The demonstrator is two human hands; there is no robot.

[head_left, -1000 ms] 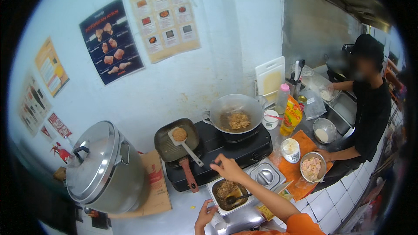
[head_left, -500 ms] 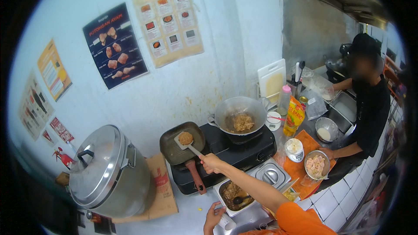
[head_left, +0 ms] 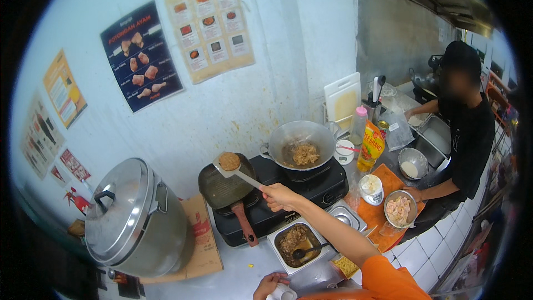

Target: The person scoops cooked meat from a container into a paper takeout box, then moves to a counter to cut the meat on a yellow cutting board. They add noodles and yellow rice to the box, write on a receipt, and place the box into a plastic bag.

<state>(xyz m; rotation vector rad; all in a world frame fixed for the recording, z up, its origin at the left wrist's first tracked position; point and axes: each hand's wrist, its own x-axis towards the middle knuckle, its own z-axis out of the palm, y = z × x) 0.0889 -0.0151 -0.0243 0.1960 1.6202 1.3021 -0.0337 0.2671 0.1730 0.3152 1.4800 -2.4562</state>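
My right hand [head_left: 279,197] is closed round the handle of a spatula [head_left: 247,178]. A round brown patty [head_left: 229,161] rests on its blade, raised above the far edge of the square grill pan [head_left: 219,191]. The pan sits on the black stove [head_left: 319,189], its reddish-brown handle pointing toward me. At the lower edge, my left hand [head_left: 267,286] curls its fingers round a white cup-like thing [head_left: 284,294], partly cut off by the frame. Just beyond that hand, a metal container [head_left: 277,255] holds brown minced food and a black ladle [head_left: 300,254].
A wok [head_left: 273,147] with brown food stands on the right burner. To the left is a big lidded pot [head_left: 119,228] on cardboard [head_left: 205,239]. At right a co-worker [head_left: 469,128] holds a bowl of raw meat [head_left: 388,211] by an orange board [head_left: 369,205].
The spatula and patty have risen from inside the pan to above its far edge. My left hand and the white cup-like thing have moved down, nearer to me.
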